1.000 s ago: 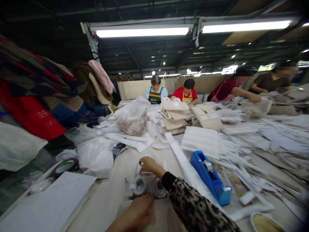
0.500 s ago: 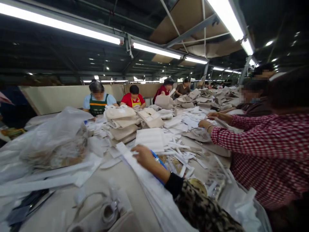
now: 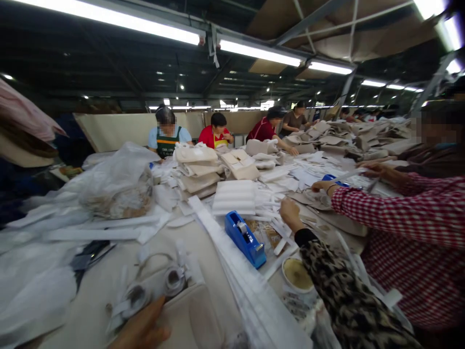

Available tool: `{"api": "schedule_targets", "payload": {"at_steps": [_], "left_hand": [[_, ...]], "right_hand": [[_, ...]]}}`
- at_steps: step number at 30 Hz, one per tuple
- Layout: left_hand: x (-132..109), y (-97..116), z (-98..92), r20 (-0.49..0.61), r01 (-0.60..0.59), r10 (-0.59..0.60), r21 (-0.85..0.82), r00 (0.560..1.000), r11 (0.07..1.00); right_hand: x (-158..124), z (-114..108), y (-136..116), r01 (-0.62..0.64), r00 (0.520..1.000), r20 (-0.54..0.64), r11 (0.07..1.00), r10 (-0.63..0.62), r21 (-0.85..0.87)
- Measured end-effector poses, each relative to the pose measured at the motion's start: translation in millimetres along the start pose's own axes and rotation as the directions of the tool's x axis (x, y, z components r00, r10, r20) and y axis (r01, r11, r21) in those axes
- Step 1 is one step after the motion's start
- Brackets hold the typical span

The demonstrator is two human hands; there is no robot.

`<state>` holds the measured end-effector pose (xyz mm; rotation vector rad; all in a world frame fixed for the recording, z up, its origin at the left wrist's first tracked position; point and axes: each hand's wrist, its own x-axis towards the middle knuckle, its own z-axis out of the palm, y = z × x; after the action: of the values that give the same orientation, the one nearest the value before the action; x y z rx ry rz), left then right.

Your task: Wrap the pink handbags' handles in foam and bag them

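Note:
At the bottom, my left hand (image 3: 143,325) rests beside a beige handbag (image 3: 194,315), fingers partly stretched out and blurred, holding nothing I can see. Clear wrapping and white rolled ends cover the bag's handle (image 3: 154,261). My right hand (image 3: 290,214), fingers curled together, reaches into a pile of white strips (image 3: 271,213); what it pinches, if anything, is hidden. Left of that forearm stands a blue tape dispenser (image 3: 245,240). Long white foam strips (image 3: 232,261) run between my two arms.
Stacked beige bags (image 3: 196,167) and a white padded sheet (image 3: 234,196) lie ahead. A clear plastic bag (image 3: 116,184) sits left. A round tin (image 3: 298,274) is beside my right sleeve. A co-worker in a checked shirt (image 3: 399,213) works at right; others sit across the table.
My right hand has moved right, from above the long strips to the white strip pile, uncovering the tape dispenser. My left hand has come into view at the bottom. The view has turned left.

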<state>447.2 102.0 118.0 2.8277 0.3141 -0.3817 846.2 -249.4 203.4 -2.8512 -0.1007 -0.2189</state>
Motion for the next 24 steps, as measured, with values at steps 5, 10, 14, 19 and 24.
{"api": "schedule_targets", "payload": {"at_steps": [5,10,14,19,24], "left_hand": [[-16,28,-20.6,0.061,0.031,-0.026,-0.087,0.998,0.996],[-28,41,-33.2,0.063,0.018,-0.010,-0.128,0.998,0.992],[-37,45,-32.1,0.002,-0.011,0.011,-0.137,1.000,0.991],[-45,48,-28.7,-0.046,-0.010,0.004,-0.140,0.999,0.990],[-48,50,-26.9,-0.089,-0.002,-0.006,-0.091,0.996,0.996]], "right_hand": [[-57,-44,24,0.040,0.972,-0.231,0.999,-0.033,0.029],[-154,-45,-5,0.554,0.819,-0.174,0.673,-0.547,0.490],[-210,-3,-40,0.413,0.793,0.105,0.656,-0.600,0.631],[-219,47,-66,0.168,0.833,0.277,0.696,-0.479,0.698],[-216,57,-56,-0.045,0.722,0.527,0.729,-0.449,0.683]]}}
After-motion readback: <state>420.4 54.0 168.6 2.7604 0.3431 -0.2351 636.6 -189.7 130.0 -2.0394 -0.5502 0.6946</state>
